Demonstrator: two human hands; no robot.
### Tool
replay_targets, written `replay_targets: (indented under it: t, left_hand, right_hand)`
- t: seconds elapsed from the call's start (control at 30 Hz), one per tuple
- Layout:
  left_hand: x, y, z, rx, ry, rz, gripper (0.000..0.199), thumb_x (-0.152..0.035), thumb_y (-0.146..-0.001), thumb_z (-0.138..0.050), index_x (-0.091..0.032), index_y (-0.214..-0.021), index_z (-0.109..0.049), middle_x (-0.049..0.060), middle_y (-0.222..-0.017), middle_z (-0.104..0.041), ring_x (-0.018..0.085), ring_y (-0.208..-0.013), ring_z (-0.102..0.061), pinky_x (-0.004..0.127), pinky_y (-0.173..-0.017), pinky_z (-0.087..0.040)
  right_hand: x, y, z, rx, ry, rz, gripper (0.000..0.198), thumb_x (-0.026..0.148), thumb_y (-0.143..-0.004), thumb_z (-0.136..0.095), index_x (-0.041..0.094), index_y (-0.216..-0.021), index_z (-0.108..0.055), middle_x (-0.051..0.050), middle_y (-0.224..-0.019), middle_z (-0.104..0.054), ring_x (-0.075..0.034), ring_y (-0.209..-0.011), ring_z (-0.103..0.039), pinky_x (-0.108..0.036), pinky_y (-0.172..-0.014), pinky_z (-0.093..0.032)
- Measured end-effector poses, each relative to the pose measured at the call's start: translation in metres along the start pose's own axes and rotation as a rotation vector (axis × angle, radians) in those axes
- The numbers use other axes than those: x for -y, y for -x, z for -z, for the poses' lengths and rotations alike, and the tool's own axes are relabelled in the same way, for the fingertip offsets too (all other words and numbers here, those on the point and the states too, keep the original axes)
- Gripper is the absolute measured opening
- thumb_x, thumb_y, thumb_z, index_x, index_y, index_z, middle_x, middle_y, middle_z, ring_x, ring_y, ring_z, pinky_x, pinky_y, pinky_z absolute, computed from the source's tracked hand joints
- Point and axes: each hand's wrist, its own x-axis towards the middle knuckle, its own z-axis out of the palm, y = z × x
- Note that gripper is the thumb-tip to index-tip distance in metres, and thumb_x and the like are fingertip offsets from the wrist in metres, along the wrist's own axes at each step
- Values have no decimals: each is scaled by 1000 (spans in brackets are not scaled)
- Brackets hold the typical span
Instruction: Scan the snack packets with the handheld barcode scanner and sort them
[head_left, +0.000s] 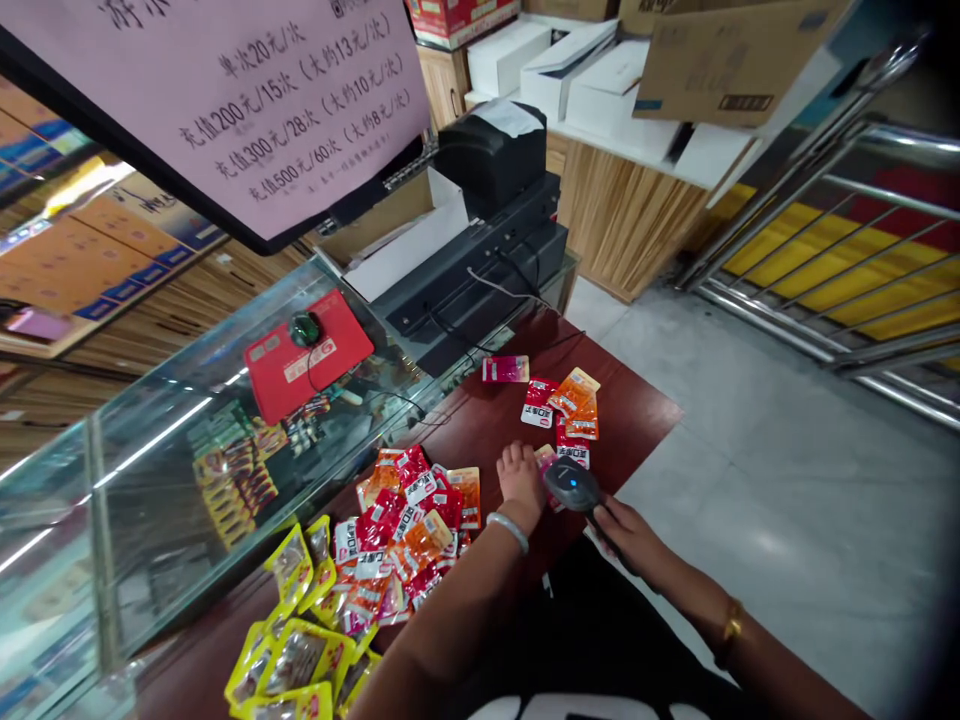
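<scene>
My right hand (626, 535) is wrapped round the handle of a dark barcode scanner (574, 484) with a blue light on top. The scanner's head hangs over a pink snack packet (545, 457), hiding most of it. Just left of that packet, my left hand (519, 478) rests on the brown counter (480, 440) with its fingers apart and nothing seen in them. Red and orange packets (576, 395) lie beyond the scanner, near a separate pink packet (505, 369). To the left is a pile of red and orange snack packets (409, 520), with yellow packets (300, 655) nearer me.
A glass display case (150, 450) adjoins the counter, with a red mat (307, 355) and a mouse (304, 328) on it. At the counter's far end stand a black cash drawer (480, 275) and a printer (491, 150). A screen with a pink sign (277, 110) rises at upper left. Metal railing (840, 260) is at right.
</scene>
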Motion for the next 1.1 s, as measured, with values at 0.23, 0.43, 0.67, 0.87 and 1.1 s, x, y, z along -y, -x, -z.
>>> replay_targets:
  t: [0.23, 0.43, 0.67, 0.87, 1.1]
  left_hand:
    - [32, -6, -2, 101, 455, 147, 28, -21, -86, -64, -18, -113, -55, 9, -96, -70, 21, -89, -66, 30, -81, -46]
    - [83, 3, -12, -25, 956, 228, 40, -11, -73, -74, -18, -109, -58, 6, -100, -72, 18, -90, -68, 31, -85, -51]
    - [106, 14, 0, -52, 1154, 242, 46, -4, -69, -70, -17, -112, -59, 6, -99, -73, 20, -92, -70, 33, -85, -56]
    - [107, 16, 5, -149, 1090, 248, 52, -3, -63, -74, -16, -112, -60, 11, -108, -71, 21, -94, -70, 33, -84, -56]
    - [154, 51, 51, -28, 683, 341, 48, -6, -74, -60, -18, -121, -56, 6, -90, -73, 20, -81, -70, 32, -78, -54]
  right_hand:
    - [-4, 3, -7, 53, 4, 12, 54, 70, -91, -45, 19, -107, -56, 5, -60, -50, -12, -48, -45, -25, -46, -36]
    - [2, -3, -22, 131, 35, 54, 51, 67, -94, -42, 19, -105, -53, 5, -64, -51, -11, -48, -45, -24, -47, -36]
    - [25, -13, -41, 205, 139, 108, 54, 69, -94, -39, 18, -100, -55, 4, -63, -51, -12, -49, -47, -25, -47, -38]
    - [32, -14, -51, 246, 135, 92, 54, 69, -94, -38, 18, -101, -55, 4, -62, -50, -12, -48, -47, -24, -45, -37]
    - [26, -15, -54, 261, 111, 98, 54, 71, -93, -38, 19, -98, -53, 3, -67, -52, -11, -49, -47, -24, -46, -37]
